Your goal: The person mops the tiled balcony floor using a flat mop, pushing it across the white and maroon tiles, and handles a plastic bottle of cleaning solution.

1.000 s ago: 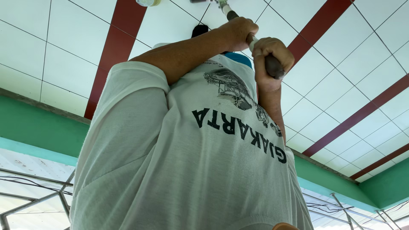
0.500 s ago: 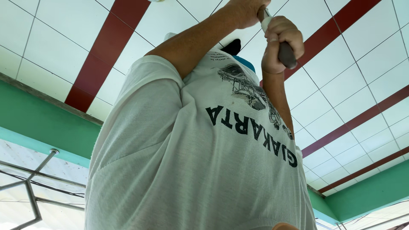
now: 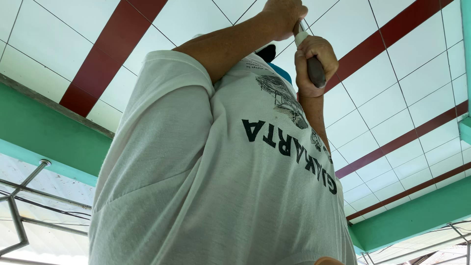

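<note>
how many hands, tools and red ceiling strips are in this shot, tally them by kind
hands: 2, both closed around the tool
tool: 1, with a dark handle
red ceiling strips: 4
total: 7

A white panelled ceiling (image 3: 407, 73) crossed by dark red strips (image 3: 105, 61) fills the upper view. Green beams (image 3: 44, 135) run beneath it at left and lower right. Grey metal bars (image 3: 22, 196) cross the bright opening at lower left.
</note>
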